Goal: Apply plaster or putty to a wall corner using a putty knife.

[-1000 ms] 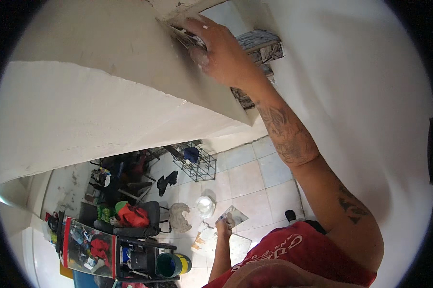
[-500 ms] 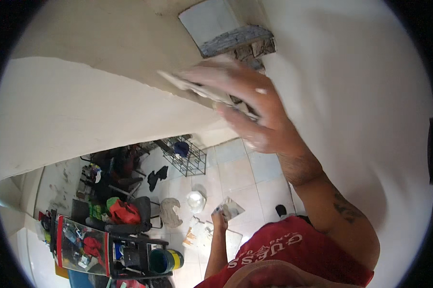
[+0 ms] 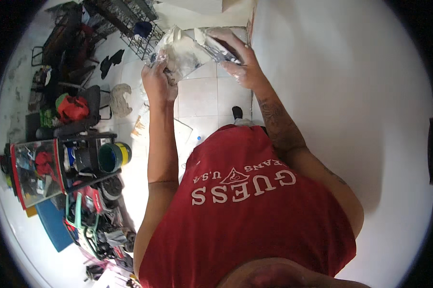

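Head view shows left hand (image 3: 158,79) gripping a plaster-caked board (image 3: 185,50) far ahead, right hand (image 3: 243,67) clamped on a trowel (image 3: 221,48) over it; best kept level while scraping.

wall (image 3: 341,96): matt white, smooth
floor (image 3: 202,96): shiny pale tiles
shirt (image 3: 245,225): soft red cloth
rack (image 3: 135,24): thin black metal wire

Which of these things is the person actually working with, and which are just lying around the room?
In use: left hand and right hand, both on a plaster-smeared board and blade, beside the white wall.

Lying about: green bucket, red bag, wire rack, rag on the floor tiles.
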The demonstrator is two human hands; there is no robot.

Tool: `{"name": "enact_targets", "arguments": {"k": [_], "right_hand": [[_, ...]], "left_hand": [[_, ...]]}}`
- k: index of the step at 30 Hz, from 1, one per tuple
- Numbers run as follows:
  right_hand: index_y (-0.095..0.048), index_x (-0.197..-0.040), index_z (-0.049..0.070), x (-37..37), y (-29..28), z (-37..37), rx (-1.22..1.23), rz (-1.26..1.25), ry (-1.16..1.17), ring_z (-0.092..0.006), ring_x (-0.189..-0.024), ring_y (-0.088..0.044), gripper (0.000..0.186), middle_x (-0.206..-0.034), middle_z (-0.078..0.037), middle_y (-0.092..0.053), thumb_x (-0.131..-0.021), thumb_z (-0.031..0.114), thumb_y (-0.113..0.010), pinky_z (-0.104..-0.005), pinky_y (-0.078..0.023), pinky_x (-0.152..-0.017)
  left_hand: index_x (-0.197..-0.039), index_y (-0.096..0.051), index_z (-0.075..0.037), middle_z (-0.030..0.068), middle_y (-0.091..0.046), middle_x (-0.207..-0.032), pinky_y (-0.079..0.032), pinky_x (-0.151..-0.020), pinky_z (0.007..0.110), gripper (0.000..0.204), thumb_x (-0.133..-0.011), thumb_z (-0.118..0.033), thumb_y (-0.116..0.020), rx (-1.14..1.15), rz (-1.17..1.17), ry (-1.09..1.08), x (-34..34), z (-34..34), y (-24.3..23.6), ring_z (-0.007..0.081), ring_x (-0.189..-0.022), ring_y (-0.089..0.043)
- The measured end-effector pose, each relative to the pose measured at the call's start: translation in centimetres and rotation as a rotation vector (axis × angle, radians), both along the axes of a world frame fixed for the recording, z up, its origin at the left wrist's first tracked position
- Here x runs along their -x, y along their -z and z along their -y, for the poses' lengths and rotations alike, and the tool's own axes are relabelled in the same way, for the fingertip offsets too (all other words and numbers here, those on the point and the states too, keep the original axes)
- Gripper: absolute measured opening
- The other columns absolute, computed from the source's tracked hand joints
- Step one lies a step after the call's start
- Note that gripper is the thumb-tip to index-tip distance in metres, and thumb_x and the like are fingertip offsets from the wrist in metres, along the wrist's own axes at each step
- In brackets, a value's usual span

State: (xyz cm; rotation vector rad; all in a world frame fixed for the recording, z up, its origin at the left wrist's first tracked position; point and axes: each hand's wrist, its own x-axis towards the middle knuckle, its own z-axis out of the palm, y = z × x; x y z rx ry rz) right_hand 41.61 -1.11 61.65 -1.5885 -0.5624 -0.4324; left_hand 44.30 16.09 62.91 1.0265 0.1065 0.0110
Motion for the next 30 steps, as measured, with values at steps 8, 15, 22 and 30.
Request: {"name": "enact_targets", "arguments": {"k": [8,15,22,30], "right_hand": [[-0.039,-0.113,0.009,-1.1,7.6,0.6,0.428,0.064,0.094,-0.0231,-0.107,-0.038,0.064,-0.112,-0.011,-0.04,-0.052,-0.013,-0.041,-0.0304,-0.034,-0.089],[-0.028,-0.119,0.001,-0.6,0.8,3.1,-0.649,-0.14,-0.241,-0.0243,-0.096,-0.047,0.066,-0.112,-0.014,-0.041,-0.055,-0.012,-0.042,-0.0281,-0.046,-0.071],[-0.039,-0.112,0.005,1.1,1.3,1.8,-0.152,-0.07,-0.09,-0.0199,-0.1,-0.043,0.056,-0.109,-0.01,-0.045,-0.057,0.002,-0.051,-0.0279,-0.032,-0.086],[-0.039,-0.113,0.009,-0.8,3.1,1.1,0.326,-0.142,-0.013,-0.0269,-0.108,-0.035,0.062,-0.112,-0.015,-0.038,-0.058,-0.018,-0.034,-0.0312,-0.025,-0.094]], "left_hand": [[-0.088,-0.048,0.005,0.0113,-0.052,-0.082,-0.047,-0.06,0.027,0.016,-0.074,0.001,-0.042,0.256,-0.048,-0.041,0.3,1.2,2.0,0.0184,-0.069,-0.055],[-0.083,-0.05,0.004,0.007,-0.053,-0.072,-0.045,-0.052,0.024,0.014,-0.073,-0.005,-0.051,-0.102,0.143,-0.128,2.0,0.8,2.1,0.0141,-0.06,-0.053],[-0.077,-0.051,0.002,0.0052,-0.052,-0.069,-0.043,-0.047,0.024,0.015,-0.071,-0.01,-0.057,-0.183,0.09,-0.225,2.5,1.7,2.1,0.0125,-0.055,-0.051],[-0.057,-0.044,-0.005,-0.0004,-0.041,-0.052,-0.029,-0.035,0.02,0.014,-0.07,-0.002,-0.048,0.068,0.016,-0.141,0.5,0.4,2.5,0.0066,-0.041,-0.035]]}}
